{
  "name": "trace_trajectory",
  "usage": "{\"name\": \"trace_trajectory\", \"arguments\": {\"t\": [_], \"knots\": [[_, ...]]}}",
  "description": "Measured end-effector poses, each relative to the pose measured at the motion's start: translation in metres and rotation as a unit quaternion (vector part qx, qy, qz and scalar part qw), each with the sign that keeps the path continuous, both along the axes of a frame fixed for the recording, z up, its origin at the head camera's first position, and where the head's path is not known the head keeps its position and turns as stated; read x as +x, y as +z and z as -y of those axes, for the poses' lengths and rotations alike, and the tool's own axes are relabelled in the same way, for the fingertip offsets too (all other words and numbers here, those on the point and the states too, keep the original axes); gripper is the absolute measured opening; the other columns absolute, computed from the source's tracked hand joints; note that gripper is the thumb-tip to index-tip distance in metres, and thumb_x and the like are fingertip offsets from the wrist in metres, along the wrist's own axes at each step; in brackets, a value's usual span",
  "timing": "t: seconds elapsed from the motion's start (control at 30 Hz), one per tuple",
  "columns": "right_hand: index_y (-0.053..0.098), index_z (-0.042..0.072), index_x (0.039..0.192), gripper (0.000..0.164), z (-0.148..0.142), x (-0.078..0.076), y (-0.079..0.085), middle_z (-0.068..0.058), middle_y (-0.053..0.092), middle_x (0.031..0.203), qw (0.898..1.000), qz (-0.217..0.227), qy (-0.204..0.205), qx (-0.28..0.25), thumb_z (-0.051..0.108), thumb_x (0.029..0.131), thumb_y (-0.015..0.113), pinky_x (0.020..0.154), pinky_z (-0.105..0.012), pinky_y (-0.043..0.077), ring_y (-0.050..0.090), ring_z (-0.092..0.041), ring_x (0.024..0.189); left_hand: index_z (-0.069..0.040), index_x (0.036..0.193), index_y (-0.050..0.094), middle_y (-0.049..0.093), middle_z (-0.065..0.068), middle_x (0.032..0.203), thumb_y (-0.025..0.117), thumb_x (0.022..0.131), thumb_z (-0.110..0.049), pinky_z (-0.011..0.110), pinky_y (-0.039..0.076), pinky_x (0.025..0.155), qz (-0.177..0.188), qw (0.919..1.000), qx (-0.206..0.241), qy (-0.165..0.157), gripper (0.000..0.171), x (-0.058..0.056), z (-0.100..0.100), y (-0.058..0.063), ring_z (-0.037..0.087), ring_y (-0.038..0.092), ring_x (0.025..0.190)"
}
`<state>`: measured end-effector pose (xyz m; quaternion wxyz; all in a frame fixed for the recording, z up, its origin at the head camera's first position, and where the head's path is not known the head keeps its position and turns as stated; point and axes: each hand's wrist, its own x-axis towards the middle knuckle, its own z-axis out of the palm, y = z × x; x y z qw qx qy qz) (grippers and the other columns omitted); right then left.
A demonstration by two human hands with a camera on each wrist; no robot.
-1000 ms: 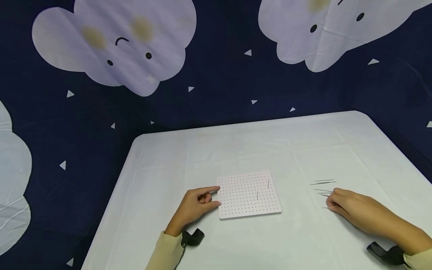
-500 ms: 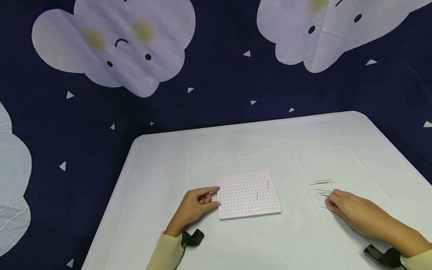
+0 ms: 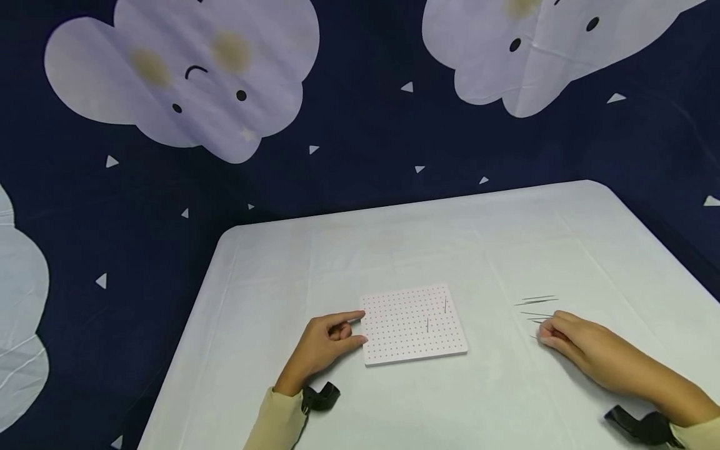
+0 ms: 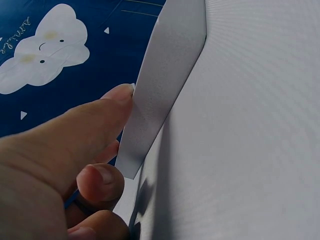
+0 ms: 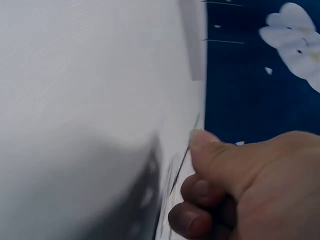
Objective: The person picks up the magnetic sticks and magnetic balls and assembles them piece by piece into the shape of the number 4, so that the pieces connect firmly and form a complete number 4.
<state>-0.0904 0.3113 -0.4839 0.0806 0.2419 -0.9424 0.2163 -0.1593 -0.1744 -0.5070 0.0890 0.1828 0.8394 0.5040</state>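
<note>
A white pegboard (image 3: 394, 331) with rows of small holes lies mid-table. Two thin metal pins, one pin (image 3: 427, 325) and another pin (image 3: 445, 305), stand in its right half. At the board's left edge, my left hand (image 3: 322, 345) touches with straight index finger and thumb; its other fingers are curled. The left wrist view shows that thumb (image 4: 117, 97) against the board's side (image 4: 160, 75). Right of the board, my right hand (image 3: 590, 347) pinches a thin metal pin (image 5: 181, 167) between thumb and fingers, low over the table.
Several loose pins (image 3: 537, 301) lie on the white table (image 3: 394, 250) just beyond my right hand. A dark blue cloth (image 3: 360, 125) with clouds hangs behind the table. Black straps with mounts (image 3: 322, 397) sit on both wrists.
My right hand has shifted slightly left, with the pin tip moving along. The left hand stays on the board's edge. The head view has tilted slightly.
</note>
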Motion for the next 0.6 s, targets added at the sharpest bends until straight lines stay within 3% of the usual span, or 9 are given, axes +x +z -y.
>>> {"name": "trace_trajectory", "arguments": {"t": [0.13, 0.27, 0.43, 0.6], "knots": [[0.061, 0.024, 0.102, 0.029, 0.007, -0.003, 0.006, 0.019, 0.054, 0.091, 0.995, 0.017, 0.032, -0.091, -0.002, 0.094, 0.070, 0.071, -0.013, 0.038, 0.050, 0.001, 0.082, -0.021, 0.128, 0.073, 0.050, -0.009, 0.070, 0.086, 0.085, -0.029, 0.020, 0.034, 0.059, 0.001, 1.0000, 0.003, 0.000, 0.045, 0.000, 0.000, 0.000, 0.005, 0.032, 0.056], [0.060, 0.018, 0.098, 0.025, 0.020, -0.008, 0.010, 0.012, 0.052, 0.084, 0.978, 0.065, 0.052, -0.191, -0.007, 0.097, 0.063, 0.067, -0.019, 0.039, 0.051, -0.005, 0.078, -0.022, 0.128, 0.073, 0.051, -0.008, 0.070, 0.085, 0.086, -0.031, 0.020, 0.034, 0.058, 0.007, 0.9999, 0.007, 0.002, 0.045, 0.001, 0.000, 0.000, 0.004, 0.032, 0.055], [0.058, 0.003, 0.102, 0.015, 0.036, -0.017, 0.014, -0.005, 0.052, 0.088, 0.937, 0.137, 0.095, -0.306, -0.009, 0.103, 0.050, 0.066, -0.028, 0.042, 0.050, -0.017, 0.082, -0.023, 0.128, 0.073, 0.052, -0.006, 0.070, 0.085, 0.086, -0.031, 0.020, 0.033, 0.057, 0.010, 0.9999, 0.009, 0.002, 0.045, 0.002, 0.000, -0.001, 0.004, 0.031, 0.054], [0.052, -0.008, 0.107, 0.011, 0.052, -0.025, 0.014, -0.008, 0.044, 0.082, 0.894, 0.201, 0.134, -0.377, -0.008, 0.107, 0.040, 0.053, -0.038, 0.037, 0.043, -0.025, 0.068, -0.025, 0.128, 0.072, 0.052, -0.006, 0.070, 0.085, 0.086, -0.032, 0.019, 0.033, 0.057, 0.004, 1.0000, 0.004, 0.004, 0.044, 0.002, -0.001, 0.000, 0.004, 0.032, 0.054]]}}
